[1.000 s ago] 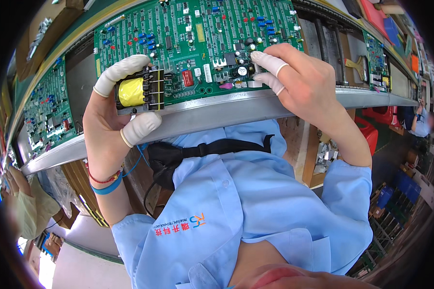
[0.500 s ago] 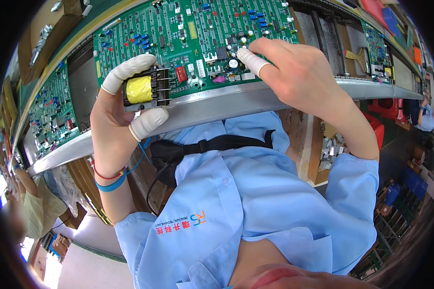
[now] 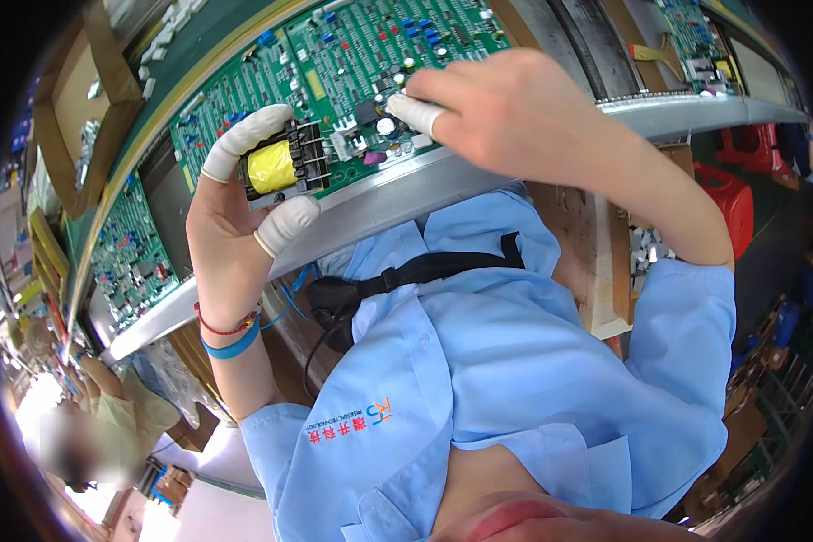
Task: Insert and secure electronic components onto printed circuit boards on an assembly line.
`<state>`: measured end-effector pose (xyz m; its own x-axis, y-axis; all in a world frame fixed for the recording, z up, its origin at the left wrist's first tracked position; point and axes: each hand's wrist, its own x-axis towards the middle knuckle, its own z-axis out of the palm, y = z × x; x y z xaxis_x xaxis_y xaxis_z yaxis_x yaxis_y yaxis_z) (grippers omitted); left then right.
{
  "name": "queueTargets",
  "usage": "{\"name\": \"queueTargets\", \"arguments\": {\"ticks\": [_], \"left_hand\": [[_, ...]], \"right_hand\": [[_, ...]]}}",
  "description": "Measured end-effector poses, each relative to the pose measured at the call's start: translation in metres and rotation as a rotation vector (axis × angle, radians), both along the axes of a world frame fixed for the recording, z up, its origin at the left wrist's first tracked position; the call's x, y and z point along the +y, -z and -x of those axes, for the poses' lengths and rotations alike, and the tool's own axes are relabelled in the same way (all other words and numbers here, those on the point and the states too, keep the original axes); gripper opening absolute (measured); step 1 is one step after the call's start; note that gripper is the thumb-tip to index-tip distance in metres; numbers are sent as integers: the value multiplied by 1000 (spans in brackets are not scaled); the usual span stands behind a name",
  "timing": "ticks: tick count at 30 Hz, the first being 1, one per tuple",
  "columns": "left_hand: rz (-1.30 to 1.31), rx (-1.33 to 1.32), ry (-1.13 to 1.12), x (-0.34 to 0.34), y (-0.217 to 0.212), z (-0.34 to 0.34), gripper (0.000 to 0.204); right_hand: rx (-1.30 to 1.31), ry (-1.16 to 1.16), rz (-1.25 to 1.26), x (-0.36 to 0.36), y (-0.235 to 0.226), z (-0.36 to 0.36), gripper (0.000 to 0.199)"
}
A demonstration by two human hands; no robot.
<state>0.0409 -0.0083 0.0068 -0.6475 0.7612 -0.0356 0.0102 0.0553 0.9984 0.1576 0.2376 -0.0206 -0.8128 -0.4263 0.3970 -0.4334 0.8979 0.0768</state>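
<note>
While the left grip [image 3: 230, 212] pinches a transformer [image 3: 271, 169], the right [image 3: 506, 117], closure unclear, has neared.

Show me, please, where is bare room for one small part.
The metal rail looks bare, though narrow, between the left hand, right hand and green circuit board. The board itself is crowded with components.

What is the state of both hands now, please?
Left hand: closed, holding the yellow-wrapped transformer.
Right hand: over the circuit board; open or closed cannot be told.
</note>
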Motion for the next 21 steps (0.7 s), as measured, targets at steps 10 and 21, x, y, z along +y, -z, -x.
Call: {"name": "queueTargets", "arguments": {"ticks": [10,21], "left_hand": [[390,938,136,86,-19,-15,76],[611,1451,335,123,-3,-24,85]], "right_hand": [[162,584,948,61,-21,-78,45],[494,1276,865,125,60,-238,31]]}}
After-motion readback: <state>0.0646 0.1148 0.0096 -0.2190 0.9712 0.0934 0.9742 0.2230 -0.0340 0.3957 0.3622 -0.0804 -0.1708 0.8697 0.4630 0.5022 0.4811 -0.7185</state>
